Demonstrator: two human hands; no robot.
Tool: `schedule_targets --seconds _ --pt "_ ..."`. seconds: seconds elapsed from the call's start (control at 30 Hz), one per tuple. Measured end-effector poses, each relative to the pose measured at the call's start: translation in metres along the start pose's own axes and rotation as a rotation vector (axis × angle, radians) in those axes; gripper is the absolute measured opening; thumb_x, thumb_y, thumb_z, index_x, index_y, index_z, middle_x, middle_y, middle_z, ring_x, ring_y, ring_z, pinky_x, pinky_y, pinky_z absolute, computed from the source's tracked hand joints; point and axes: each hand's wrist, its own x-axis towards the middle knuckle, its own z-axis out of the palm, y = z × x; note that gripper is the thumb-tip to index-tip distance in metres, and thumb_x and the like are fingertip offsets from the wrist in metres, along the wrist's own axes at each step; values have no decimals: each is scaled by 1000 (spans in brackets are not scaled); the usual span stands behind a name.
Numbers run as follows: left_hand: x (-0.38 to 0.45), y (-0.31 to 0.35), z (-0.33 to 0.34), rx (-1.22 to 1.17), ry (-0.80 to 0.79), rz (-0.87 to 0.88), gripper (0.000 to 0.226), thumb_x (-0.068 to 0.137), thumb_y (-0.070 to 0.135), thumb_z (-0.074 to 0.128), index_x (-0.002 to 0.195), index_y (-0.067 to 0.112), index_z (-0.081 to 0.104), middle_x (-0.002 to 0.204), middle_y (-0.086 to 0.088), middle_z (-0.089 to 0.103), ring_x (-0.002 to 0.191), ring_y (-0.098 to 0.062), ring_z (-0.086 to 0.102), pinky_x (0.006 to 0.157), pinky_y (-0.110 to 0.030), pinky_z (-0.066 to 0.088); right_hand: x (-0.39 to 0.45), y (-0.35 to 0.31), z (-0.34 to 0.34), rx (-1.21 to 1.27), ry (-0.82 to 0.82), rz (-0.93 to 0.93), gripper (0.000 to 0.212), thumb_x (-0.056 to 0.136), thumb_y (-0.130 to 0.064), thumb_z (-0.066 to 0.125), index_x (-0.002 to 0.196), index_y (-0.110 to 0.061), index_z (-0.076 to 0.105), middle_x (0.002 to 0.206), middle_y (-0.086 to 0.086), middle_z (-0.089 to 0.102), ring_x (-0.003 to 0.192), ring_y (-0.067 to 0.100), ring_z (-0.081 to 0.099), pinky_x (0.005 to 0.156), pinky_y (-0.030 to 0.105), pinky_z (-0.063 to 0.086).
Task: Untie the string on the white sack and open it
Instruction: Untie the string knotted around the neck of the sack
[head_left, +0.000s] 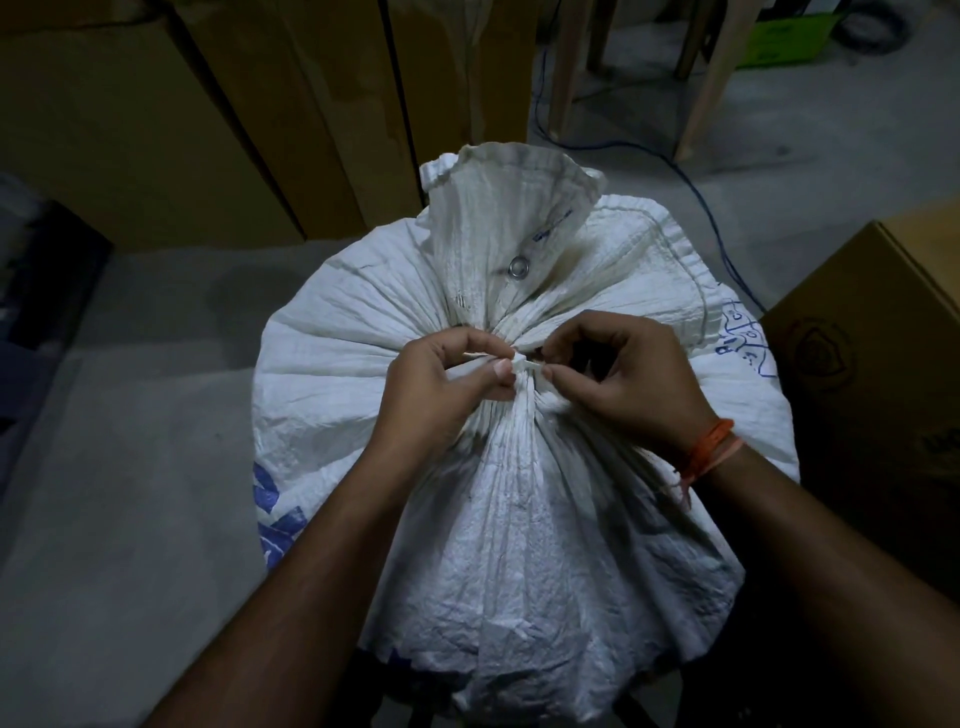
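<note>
While the white sack (519, 519) fills the centre of the frame, still gathered at its neck, I see the left hand (441, 384) and right hand (623, 379) pinching what looks like the string (524, 364) there, fingertips narrow.

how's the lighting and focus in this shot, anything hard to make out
Head view: dim, bluish light overall. The white sack is the brightest thing, and the left hand and right hand at the string are reasonably sharp. The cardboard boxes behind sink into shadow, and their edges splay outward from wide-angle distortion. The forearms go dark near the bottom edge. No glare.
</note>
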Motion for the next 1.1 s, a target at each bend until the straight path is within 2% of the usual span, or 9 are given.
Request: schedule_targets --seconds 0.07,0.13,0.27,0.37,0.5,0.6,0.77,0.87,1.1 --pt "0 1 0 -1 0 0 7 92 3 78 94 9 80 95 -16 84 80 -28 84 67 -18 60 0 1 -3 -15 5 -4 13 77 -2 79 77 -15 76 68 -5 72 60 5 62 60 23 49" --pt "0 1 0 -8 3 -2 8 92 2 78 94 10 81 95 -16 84 80 -28 84 68 -19 60 0 1 -2 -28 11 1 15 76 2 77 75 -13 76 66 -3 72 58 5 60 58 22 48" --pt "0 0 -1 -5 16 2 6 92 4 79 95 9 81 96 -19 84 82 -31 84 67 -18 60 1 1 6 -15 41 -9 11 78 -2 79 78 -12 76 71 3 76 65 22 70 63 39 58" --pt "-1 -1 -1 17 11 11 7 92 5 79 95 11 81 99 -17 84 79 -26 84 66 -17 59 4 1 12 -5 56 -11 9 78 -4 80 79 -11 76 74 6 76 69 25 72 66 44 58" --pt "-1 -3 -3 -13 -9 19 7 92 7 80 94 13 81 98 -13 84 82 -31 84 73 -27 64 2 1 6 -40 -16 -36 9 79 -7 83 81 -12 75 75 4 75 68 22 71 65 39 57" --pt "-1 -2 -5 -27 -11 9 6 91 10 80 94 15 82 93 -13 85 81 -30 85 67 -19 60 1 4 -4 -73 -27 -56 9 77 -7 82 79 -13 75 73 2 76 66 17 69 64 35 55" --pt "0 -4 -6 -36 -7 2 5 92 10 81 95 14 82 98 -15 84 85 -34 84 83 -38 67 3 5 3 -52 11 -12 11 76 -2 81 76 -13 78 70 1 76 63 13 68 63 39 57" --pt "-1 -2 -7 -37 11 -7 5 93 8 79 98 10 81 98 -18 84 84 -34 84 76 -30 65 7 8 9 -19 31 1 8 77 -4 81 76 -12 78 73 4 78 69 25 74 67 45 60" --pt "-4 2 -3 0 -5 3 4 93 8 79 95 12 80 96 -16 84 81 -28 84 64 -14 56 8 8 22 1 36 -10 7 78 -4 81 77 -10 78 72 3 77 69 19 73 65 41 59"
